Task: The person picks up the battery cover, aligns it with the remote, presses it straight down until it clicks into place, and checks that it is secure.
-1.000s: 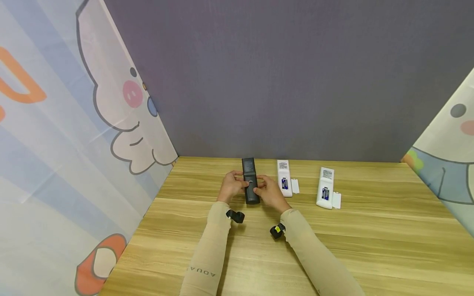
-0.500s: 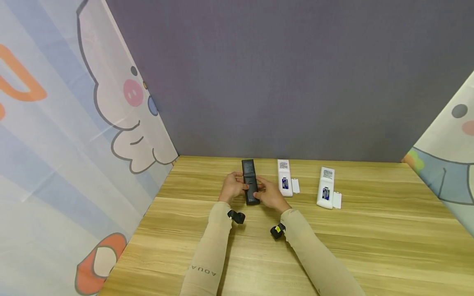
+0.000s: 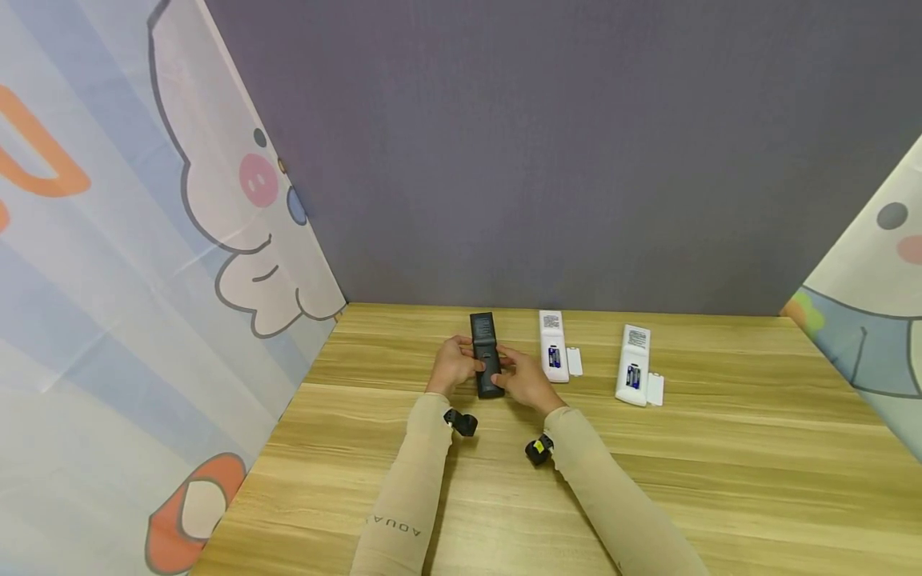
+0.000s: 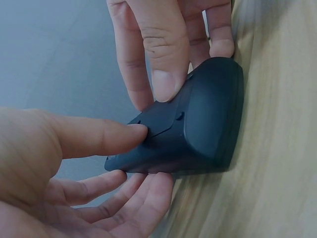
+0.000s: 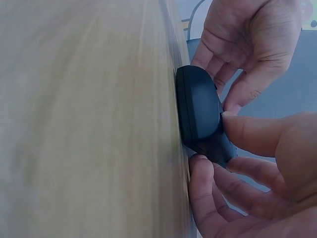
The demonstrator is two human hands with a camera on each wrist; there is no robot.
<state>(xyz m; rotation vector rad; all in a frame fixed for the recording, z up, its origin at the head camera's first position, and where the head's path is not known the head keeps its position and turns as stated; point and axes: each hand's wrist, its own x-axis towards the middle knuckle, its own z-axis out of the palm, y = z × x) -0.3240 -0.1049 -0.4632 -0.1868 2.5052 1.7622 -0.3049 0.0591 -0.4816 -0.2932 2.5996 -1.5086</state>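
Observation:
A black remote control (image 3: 485, 336) lies back side up on the table, its long axis pointing away from me. My left hand (image 3: 451, 364) grips its left edge, thumb over the back and fingers along the side. From the right, my right hand (image 3: 528, 378) holds the opposite edge, its thumb lower down on the back. Both thumbs press around the battery cover (image 4: 163, 116), whose seam shows in the left wrist view. The rounded near end of the remote control (image 5: 198, 104) faces the camera in the right wrist view, close on the tabletop.
To the right lie two white remote controls, one nearer (image 3: 549, 326) and one farther (image 3: 631, 360), with batteries in their uncovered compartments. A white battery cover sits beside each, one near (image 3: 575, 362) and one far (image 3: 655, 390). A grey wall (image 3: 562, 160) borders the wooden table (image 3: 756, 464).
The black remote control's far end has come slightly lower in the head view. Both thumbs have slid a little down its back. The white remote controls stay where they were.

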